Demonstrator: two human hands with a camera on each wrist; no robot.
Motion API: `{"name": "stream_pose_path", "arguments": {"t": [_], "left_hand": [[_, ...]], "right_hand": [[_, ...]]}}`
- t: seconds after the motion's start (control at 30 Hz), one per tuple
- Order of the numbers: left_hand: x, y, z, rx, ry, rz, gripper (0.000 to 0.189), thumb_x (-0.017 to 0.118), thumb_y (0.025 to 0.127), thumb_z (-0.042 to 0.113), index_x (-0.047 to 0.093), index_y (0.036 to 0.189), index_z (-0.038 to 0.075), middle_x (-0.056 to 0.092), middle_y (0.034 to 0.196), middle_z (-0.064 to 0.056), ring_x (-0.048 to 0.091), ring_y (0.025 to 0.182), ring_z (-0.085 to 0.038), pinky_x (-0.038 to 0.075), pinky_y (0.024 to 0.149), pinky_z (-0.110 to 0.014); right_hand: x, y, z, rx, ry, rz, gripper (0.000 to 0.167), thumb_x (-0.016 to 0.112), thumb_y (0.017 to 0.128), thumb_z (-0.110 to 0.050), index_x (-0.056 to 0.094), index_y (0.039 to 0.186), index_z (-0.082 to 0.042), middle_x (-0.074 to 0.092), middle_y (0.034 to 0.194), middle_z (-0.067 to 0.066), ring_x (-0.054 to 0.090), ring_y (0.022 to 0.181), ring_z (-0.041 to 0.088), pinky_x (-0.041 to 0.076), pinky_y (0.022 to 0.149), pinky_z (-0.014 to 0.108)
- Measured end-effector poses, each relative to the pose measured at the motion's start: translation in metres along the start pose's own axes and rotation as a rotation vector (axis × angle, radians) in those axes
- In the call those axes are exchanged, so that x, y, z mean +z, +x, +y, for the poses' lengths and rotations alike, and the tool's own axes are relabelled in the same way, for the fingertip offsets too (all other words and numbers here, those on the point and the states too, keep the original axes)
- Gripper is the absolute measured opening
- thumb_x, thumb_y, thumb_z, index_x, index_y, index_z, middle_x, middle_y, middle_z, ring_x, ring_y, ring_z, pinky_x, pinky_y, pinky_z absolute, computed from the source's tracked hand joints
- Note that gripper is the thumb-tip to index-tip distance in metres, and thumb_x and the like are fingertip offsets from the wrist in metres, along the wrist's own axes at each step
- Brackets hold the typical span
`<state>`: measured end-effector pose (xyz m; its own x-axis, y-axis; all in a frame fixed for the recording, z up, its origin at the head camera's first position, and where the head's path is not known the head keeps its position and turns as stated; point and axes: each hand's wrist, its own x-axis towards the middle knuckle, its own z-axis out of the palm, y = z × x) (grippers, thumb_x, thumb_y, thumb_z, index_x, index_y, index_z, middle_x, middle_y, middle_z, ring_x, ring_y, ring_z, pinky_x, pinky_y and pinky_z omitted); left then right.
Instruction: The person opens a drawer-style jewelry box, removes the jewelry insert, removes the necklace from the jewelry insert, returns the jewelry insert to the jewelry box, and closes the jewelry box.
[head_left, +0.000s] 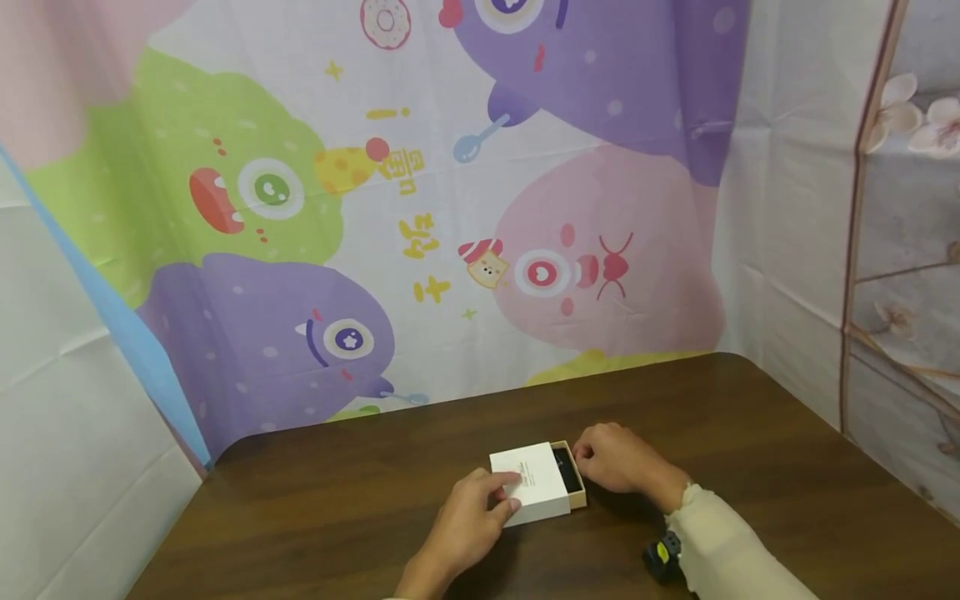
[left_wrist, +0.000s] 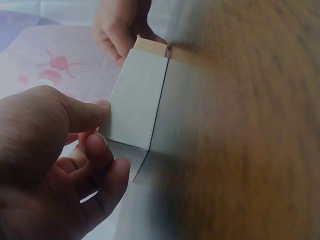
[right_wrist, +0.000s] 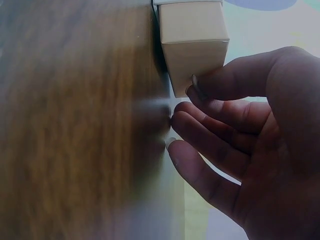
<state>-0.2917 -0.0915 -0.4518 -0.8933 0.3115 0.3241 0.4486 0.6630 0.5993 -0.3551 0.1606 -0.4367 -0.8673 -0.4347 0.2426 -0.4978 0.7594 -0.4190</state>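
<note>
A white box sleeve point(head_left: 536, 501) with small gold lettering lies on the table, and a tan inner tray point(head_left: 577, 500) is partly slid out of its right end. Something black point(head_left: 567, 469) shows inside the tray. My left hand point(head_left: 463, 515) grips the sleeve at its left end, index finger over the top and thumb at the near side. At the tray's outer end, the thumb and index finger of my right hand point(head_left: 618, 457) pinch its edge. The right wrist view shows the plain tan end of the tray point(right_wrist: 195, 22) beside those fingertips, with the other fingers loosely bent.
The brown wooden table point(head_left: 337, 483) runs back to a cloth printed with cartoon monsters point(head_left: 525, 250). Pale cloth panels stand at both sides, the right one point(head_left: 787, 250) with printed blossoms. A small black device point(head_left: 662, 557) is at the right sleeve's cuff.
</note>
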Motion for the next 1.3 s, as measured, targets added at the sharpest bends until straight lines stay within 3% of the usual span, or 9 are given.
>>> {"name": "stream_pose_path", "arguments": {"t": [0.23, 0.6, 0.83, 1.07, 1.3], "left_hand": [[0.0009, -0.0009, 0.0006, -0.004, -0.017, -0.005, 0.028, 0.076, 0.089, 0.012, 0.075, 0.117, 0.012, 0.051, 0.081, 0.01, 0.045, 0.069, -0.005, 0.038, 0.06, -0.024], [0.0029, -0.0022, -0.0002, -0.012, -0.025, 0.003, 0.028, 0.076, 0.089, 0.012, 0.075, 0.117, 0.013, 0.051, 0.082, 0.01, 0.045, 0.07, -0.006, 0.038, 0.059, -0.024], [0.0001, 0.0021, 0.001, 0.001, -0.023, 0.005, 0.028, 0.075, 0.089, 0.01, 0.074, 0.117, 0.01, 0.051, 0.082, 0.009, 0.045, 0.07, -0.006, 0.039, 0.06, -0.024], [-0.0002, 0.001, 0.0017, 0.0, -0.017, -0.005, 0.028, 0.075, 0.089, 0.01, 0.074, 0.117, 0.01, 0.051, 0.082, 0.009, 0.045, 0.07, -0.007, 0.039, 0.06, -0.024], [-0.001, 0.0012, 0.001, -0.003, -0.018, -0.011, 0.028, 0.074, 0.09, 0.009, 0.074, 0.118, 0.009, 0.051, 0.082, 0.008, 0.046, 0.071, -0.007, 0.04, 0.062, -0.025]], "right_hand": [[0.0, -0.0016, 0.0, 0.029, 0.008, -0.012, 0.017, 0.064, 0.081, -0.006, 0.07, 0.071, -0.018, 0.072, 0.093, 0.001, 0.06, 0.081, 0.013, 0.052, 0.076, 0.04], [0.0009, -0.0014, 0.0035, 0.033, 0.008, -0.017, 0.023, 0.063, 0.082, -0.007, 0.063, 0.063, -0.02, 0.07, 0.091, -0.001, 0.057, 0.078, 0.012, 0.051, 0.076, 0.039], [-0.0037, 0.0028, 0.005, -0.008, -0.004, -0.001, 0.026, 0.061, 0.08, -0.006, 0.058, 0.058, -0.019, 0.064, 0.078, -0.005, 0.054, 0.07, 0.013, 0.047, 0.067, 0.035], [-0.0039, 0.0009, 0.0043, 0.037, 0.016, -0.025, 0.023, 0.061, 0.081, -0.006, 0.062, 0.061, -0.019, 0.071, 0.093, 0.0, 0.057, 0.079, 0.012, 0.052, 0.078, 0.04], [-0.0019, 0.0025, 0.0062, 0.037, 0.027, -0.031, 0.026, 0.061, 0.081, -0.006, 0.059, 0.058, -0.018, 0.071, 0.094, 0.001, 0.058, 0.079, 0.014, 0.052, 0.078, 0.041]]}}
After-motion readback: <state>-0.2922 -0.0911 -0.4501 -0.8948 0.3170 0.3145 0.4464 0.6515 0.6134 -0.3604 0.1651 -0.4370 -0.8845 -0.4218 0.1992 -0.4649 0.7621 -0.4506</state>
